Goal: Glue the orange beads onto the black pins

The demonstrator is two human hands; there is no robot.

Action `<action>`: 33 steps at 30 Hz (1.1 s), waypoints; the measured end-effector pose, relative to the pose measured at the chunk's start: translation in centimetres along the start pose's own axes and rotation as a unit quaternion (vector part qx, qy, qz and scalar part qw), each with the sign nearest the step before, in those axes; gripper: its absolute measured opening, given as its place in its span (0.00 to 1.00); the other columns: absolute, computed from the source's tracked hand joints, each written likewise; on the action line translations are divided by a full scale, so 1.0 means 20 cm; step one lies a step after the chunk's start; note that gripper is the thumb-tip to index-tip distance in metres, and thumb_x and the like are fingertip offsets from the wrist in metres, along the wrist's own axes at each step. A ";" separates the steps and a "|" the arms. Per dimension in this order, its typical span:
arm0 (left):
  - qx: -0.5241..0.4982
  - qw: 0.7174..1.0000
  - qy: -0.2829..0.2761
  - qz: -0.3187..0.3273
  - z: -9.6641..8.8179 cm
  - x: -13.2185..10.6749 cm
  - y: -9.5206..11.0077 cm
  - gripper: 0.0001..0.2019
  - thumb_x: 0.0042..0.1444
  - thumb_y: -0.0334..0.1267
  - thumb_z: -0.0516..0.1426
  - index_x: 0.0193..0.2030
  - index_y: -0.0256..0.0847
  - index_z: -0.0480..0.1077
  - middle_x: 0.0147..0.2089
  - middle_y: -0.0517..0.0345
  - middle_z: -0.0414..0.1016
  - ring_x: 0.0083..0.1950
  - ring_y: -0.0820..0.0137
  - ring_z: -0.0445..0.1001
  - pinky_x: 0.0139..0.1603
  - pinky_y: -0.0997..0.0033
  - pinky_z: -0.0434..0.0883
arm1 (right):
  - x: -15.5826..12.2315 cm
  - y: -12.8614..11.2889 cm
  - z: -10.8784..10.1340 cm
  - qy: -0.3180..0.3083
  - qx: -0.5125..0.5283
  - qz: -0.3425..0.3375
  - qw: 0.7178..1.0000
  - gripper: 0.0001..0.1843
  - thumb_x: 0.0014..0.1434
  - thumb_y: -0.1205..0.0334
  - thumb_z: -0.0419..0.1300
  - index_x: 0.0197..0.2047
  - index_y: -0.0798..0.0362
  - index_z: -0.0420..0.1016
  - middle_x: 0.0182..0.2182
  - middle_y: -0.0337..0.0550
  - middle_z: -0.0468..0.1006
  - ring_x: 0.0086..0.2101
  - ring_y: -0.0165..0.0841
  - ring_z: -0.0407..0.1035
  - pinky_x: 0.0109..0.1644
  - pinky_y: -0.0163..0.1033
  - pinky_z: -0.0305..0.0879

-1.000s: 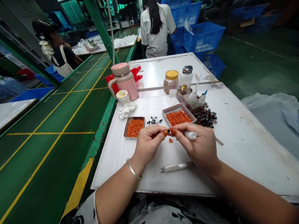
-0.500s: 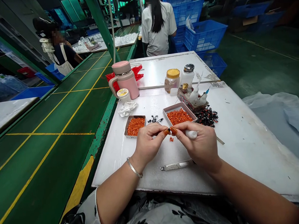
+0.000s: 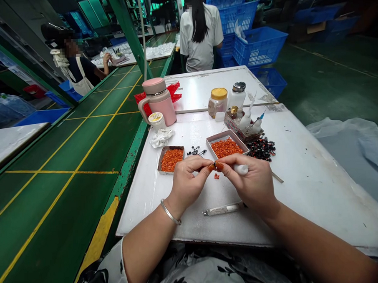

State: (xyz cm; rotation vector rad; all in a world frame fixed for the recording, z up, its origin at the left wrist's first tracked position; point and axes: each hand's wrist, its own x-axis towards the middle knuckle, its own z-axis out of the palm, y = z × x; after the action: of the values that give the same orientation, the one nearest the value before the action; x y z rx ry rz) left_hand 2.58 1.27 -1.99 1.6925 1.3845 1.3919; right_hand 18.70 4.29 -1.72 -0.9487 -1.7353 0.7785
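My left hand (image 3: 188, 180) and my right hand (image 3: 251, 182) meet above the white table (image 3: 303, 186), fingertips pinched together on a tiny dark part (image 3: 214, 163). My right hand also grips a small white object (image 3: 241, 169) in its palm. Just below the fingertips lie a few loose orange bits (image 3: 216, 176). Two shallow trays of orange pieces stand beyond the hands, the left tray (image 3: 170, 159) and the right tray (image 3: 226, 146). Small black parts (image 3: 196, 150) lie between them, and a larger black pile (image 3: 261, 148) lies to the right.
A pen-like tube (image 3: 223, 209) lies near my right wrist. A pink mug (image 3: 158, 102), a small tin (image 3: 156, 120), a white cloth (image 3: 160, 137), jars (image 3: 217, 102) and a box of dropper bottles (image 3: 243, 124) stand farther back. A green conveyor (image 3: 67, 163) runs left. Two people work beyond.
My hands have hardly moved; the pinch on the small part holds. The view has shifted slightly.
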 end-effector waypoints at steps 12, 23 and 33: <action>0.093 0.994 -0.006 0.057 -0.02 0.00 0.02 0.06 0.58 0.33 0.61 0.32 0.40 0.79 0.32 0.54 0.81 0.33 0.66 0.75 0.40 0.64 0.68 | 0.00 0.00 0.01 -0.034 0.015 0.035 0.999 0.06 0.57 0.62 0.64 0.30 0.53 0.81 0.24 0.37 0.81 0.24 0.29 0.71 0.29 0.33 0.63; -0.175 0.974 -0.065 -0.131 -0.02 0.01 -0.02 0.07 0.55 0.40 0.64 0.34 0.40 0.82 0.31 0.55 0.77 0.33 0.71 0.70 0.33 0.72 0.67 | 0.01 0.00 -0.02 -0.027 0.067 0.013 0.997 0.05 0.57 0.62 0.66 0.38 0.52 0.82 0.33 0.41 0.84 0.32 0.32 0.76 0.35 0.35 0.71; -0.264 0.944 -0.095 -0.171 -0.01 0.02 -0.01 0.08 0.51 0.42 0.66 0.30 0.39 0.80 0.28 0.57 0.73 0.30 0.73 0.67 0.33 0.73 0.66 | 0.00 0.00 -0.02 -0.017 0.037 -0.088 0.995 0.05 0.58 0.65 0.66 0.40 0.50 0.80 0.32 0.40 0.81 0.32 0.31 0.73 0.39 0.38 0.70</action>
State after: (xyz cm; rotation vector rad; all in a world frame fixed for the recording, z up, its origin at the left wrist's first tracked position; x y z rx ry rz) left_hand 2.26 1.61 -1.89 1.1387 1.0162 1.2208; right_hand 19.06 4.42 -1.66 -0.7264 -1.7809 0.7419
